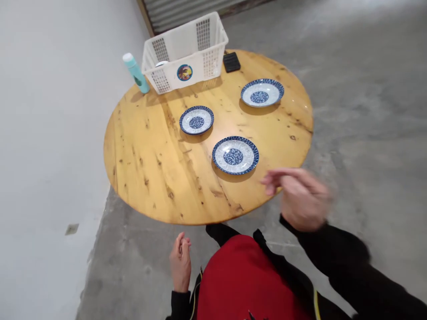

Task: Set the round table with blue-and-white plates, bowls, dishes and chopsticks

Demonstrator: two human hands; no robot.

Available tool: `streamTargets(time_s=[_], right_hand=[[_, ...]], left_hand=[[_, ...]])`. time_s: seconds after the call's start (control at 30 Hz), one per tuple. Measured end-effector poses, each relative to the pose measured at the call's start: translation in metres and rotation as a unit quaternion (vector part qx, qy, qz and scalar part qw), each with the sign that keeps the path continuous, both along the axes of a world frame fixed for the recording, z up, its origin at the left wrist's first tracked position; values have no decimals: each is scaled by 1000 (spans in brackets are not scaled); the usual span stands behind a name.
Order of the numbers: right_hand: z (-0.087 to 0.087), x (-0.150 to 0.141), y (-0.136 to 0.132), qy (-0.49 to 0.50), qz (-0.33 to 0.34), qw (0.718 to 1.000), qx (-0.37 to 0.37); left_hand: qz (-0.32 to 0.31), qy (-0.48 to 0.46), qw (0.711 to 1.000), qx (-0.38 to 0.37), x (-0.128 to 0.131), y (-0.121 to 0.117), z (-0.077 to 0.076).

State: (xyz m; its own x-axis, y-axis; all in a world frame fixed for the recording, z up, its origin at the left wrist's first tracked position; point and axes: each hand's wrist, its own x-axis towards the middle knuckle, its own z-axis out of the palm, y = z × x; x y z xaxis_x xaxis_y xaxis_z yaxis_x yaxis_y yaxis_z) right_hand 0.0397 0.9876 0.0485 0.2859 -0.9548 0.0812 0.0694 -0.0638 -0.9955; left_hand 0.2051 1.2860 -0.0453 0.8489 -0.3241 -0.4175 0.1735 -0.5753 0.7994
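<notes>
A concrete floor [367,186] fills most of the view, with a white wall [50,133] along its left side and a corrugated shutter [190,13] at the far end. A round pine table [140,151] with dark knots stands near the wall. At its far edge sits a white plastic basket [196,46] with perforated sides and a round picture sticker [184,72] on the front, and a small white object [162,63] shows inside it. Just left of the basket, a teal bottle [135,73] with a white cap stands slightly tilted in the view, and a black pouch [231,62] lies just right of it.

Three blue-and-white plates sit apart on the tabletop: the near plate [235,155] at the centre-front, the left plate [196,120] beyond it, and the far plate [262,92] toward the right.

The person wears a red apron [247,280] over black sleeves. The right hand [300,200] is blurred, hovering just over the table's near right edge, closest to the near plate but not touching it. Its fingers are curled and it appears empty, though the blur hides the exact grip. The left hand [180,262] hangs below the table's near edge, its fingers bunched together on nothing.
</notes>
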Motion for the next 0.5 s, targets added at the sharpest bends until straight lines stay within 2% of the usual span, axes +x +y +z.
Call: streamTargets(time_s=[0.07,0.13,0.23,0.33,0.5], right_hand=[[-31,23,6,36,-23,994,102],[-64,42,14,77,-41,970,226],[-101,63,21,75,-64,939,329],[-115,79,12,43,-97,932,346],[-115,96,-14,15,-125,927,354]], left_hand=[[-7,5,1000,13,26,1,3],[-13,7,1000,20,52,0,6],[-14,8,1000,17,88,-12,9],[-22,8,1000,13,114,-29,11],[-48,29,998,1,134,-55,13]])
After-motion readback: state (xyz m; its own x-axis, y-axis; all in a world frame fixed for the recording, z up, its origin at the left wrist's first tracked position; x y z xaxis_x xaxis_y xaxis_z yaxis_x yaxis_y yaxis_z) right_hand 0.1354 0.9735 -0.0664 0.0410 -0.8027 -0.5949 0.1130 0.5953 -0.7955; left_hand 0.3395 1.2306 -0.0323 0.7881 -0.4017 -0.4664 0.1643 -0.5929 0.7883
